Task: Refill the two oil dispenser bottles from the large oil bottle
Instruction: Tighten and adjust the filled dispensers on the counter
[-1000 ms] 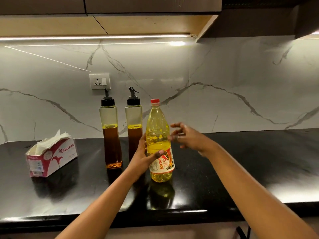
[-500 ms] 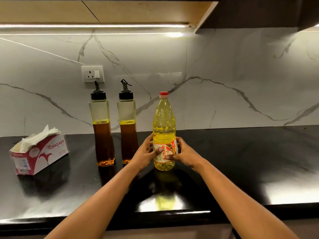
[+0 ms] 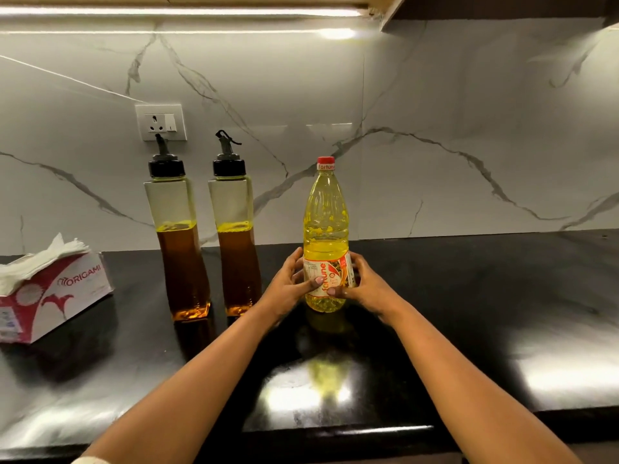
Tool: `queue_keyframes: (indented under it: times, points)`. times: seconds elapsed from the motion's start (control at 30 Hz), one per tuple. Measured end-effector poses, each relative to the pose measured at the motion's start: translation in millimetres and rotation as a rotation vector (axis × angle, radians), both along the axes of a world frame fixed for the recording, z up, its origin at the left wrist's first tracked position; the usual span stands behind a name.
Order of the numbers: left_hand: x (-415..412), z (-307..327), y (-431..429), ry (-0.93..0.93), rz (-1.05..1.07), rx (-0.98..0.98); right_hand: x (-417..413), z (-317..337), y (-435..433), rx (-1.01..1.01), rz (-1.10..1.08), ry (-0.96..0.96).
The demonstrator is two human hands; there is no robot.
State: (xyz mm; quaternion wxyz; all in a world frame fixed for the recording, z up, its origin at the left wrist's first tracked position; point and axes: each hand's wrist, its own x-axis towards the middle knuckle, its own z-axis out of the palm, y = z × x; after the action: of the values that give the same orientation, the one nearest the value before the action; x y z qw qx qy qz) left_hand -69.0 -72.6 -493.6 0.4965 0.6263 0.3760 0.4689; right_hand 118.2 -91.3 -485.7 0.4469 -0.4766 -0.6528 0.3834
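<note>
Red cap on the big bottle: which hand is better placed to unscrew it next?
Probably the right hand. Both hands grip the bottle at its label, level with each other, cap on. The left hand has a dispenser close beside it; the right, bare counter.

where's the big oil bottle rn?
Head view, centre: the large oil bottle stands upright on the black counter, just right of the nearer dispenser bottle, with the left hand and right hand gripping its label from either side.
</note>
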Motion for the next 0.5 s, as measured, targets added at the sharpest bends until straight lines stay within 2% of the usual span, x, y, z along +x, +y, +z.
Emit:
queue_keyframes:
  times: [0.1,0.17,0.23,0.3,0.4,0.5]
  points:
    - [-10,6,-19,0.146,0.157,-0.001,4,6,-11,0.056,-0.027,-0.022]
    - [-24,11,-39,0.242,0.271,0.039,4,13,-21,0.141,-0.133,-0.064]
    - [-44,16,-65,0.260,0.319,0.125,-1,22,-31,0.314,-0.325,-0.107]
    - [-68,21,-92,0.202,0.338,0.206,-14,30,-46,0.524,-0.452,-0.065]
    - [-118,33,-131,0.093,0.497,0.353,-57,38,-75,0.738,-0.418,0.035]
    - [-173,46,-154,0.077,0.718,0.442,-121,43,-101,0.865,-0.247,0.072]
